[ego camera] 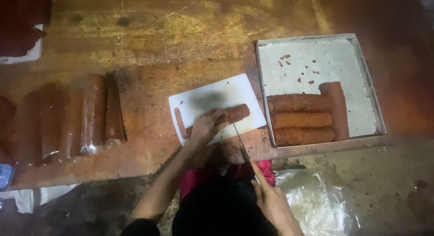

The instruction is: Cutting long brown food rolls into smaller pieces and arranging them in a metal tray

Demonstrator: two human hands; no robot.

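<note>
— Step in hand?
— Slicing, by the look of it. Left hand (205,126) pressed down on the brown roll (233,114), grip closed over its near end, pinning it to the white cutting board (212,98). Right hand (271,200) wrapped tight around the handle of the knife (238,134), blade angled up across the roll just beside the left fingertips.
— Where exactly on the table (149,59)?
— Middle of the board, lying crosswise; a thin strip of the same stuff at the board's left edge. Metal tray (316,59) just to the right, four more rolls in its near corner. Wrapped rolls (95,114) well off to the left.
— Needed for the next move?
— Probably a straight downward press, fingertips kept clear of the edge, roll held from turning. Risk of squashing rather than cutting, judging by the soft look.
</note>
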